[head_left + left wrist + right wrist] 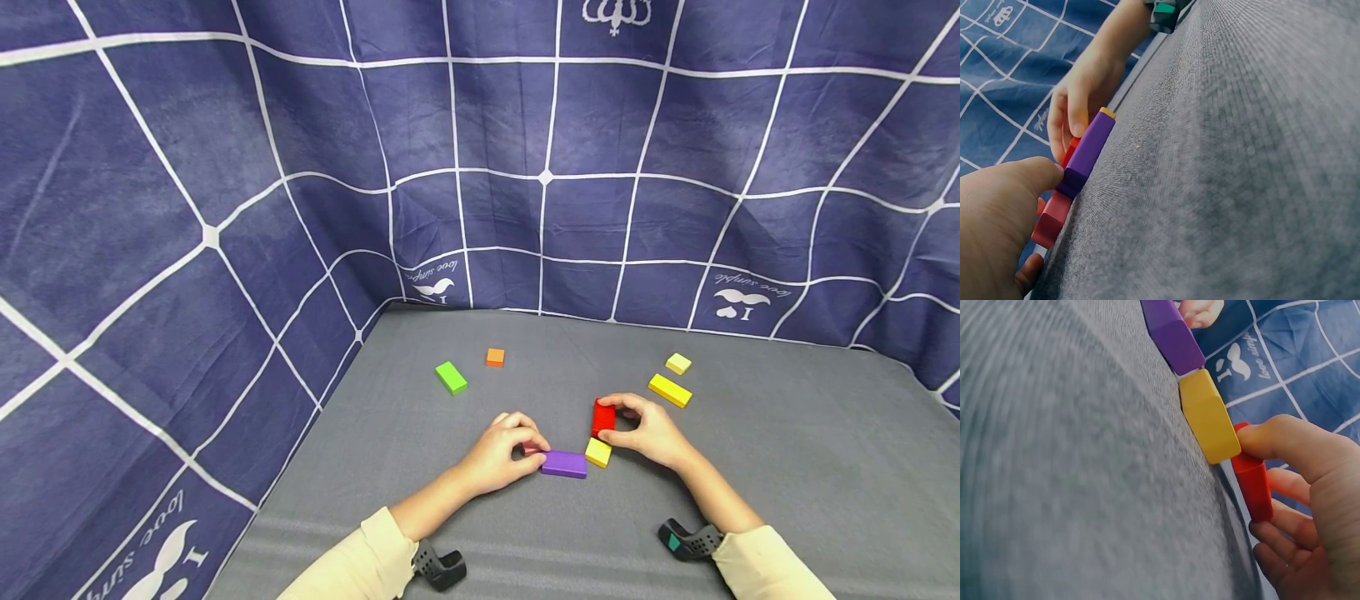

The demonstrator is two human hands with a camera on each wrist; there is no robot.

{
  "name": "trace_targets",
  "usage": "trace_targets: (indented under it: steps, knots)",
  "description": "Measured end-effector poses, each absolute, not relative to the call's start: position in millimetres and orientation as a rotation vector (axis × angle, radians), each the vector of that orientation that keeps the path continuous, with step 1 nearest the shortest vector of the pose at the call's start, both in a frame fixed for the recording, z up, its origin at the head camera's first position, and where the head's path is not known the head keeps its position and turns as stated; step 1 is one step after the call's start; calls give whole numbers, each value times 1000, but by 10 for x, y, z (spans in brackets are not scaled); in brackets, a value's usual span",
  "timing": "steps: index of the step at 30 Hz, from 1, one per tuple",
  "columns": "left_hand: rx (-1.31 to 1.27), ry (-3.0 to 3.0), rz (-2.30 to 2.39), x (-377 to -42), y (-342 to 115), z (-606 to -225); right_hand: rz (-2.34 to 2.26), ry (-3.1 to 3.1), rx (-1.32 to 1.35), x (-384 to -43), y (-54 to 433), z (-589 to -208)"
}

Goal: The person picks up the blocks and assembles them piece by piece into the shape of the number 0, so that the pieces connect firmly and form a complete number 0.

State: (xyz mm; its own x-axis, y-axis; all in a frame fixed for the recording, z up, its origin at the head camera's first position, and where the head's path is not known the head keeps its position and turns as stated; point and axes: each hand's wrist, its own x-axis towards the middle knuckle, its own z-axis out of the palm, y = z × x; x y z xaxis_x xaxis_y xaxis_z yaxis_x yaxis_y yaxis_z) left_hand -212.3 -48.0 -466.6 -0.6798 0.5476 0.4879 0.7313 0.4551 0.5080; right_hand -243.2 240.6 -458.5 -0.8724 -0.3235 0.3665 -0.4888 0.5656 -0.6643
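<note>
My left hand (501, 454) curls over a pinkish-red block (1052, 219), which it partly hides in the head view. Its thumb lies at the near end of a purple block (564, 464), beside the pink one. To the right of the purple block sits a small yellow block (597, 452), close to its end. With thumb and fingers, my right hand (648, 432) pinches a red block (603, 418) by its two ends, just behind the yellow block. In the right wrist view, the red block (1254, 487) stands close to the yellow block (1210, 419).
Farther back on the grey cloth surface (795, 450) lie a green block (452, 377) and an orange block (495, 357) at left. A long yellow block (670, 390) and a pale yellow block (678, 363) lie at right. A blue gridded curtain (495, 117) hangs behind and at left.
</note>
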Motion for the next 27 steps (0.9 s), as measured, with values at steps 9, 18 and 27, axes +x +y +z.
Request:
trace_targets:
  steps: [9, 18, 27]
  knots:
    - [-1081, -2519, -1050, -2128, -481, -4658, 1210, -2642, 707, -2383, 2334, -4495]
    - [-1100, -2484, -1065, -2128, -484, -4652, 1250, -2662, 715, -2448, 2397, -4605]
    - [-1106, -2478, -1038, -2141, -487, -4679, 1302, -2660, 734, -2433, 2385, -4608]
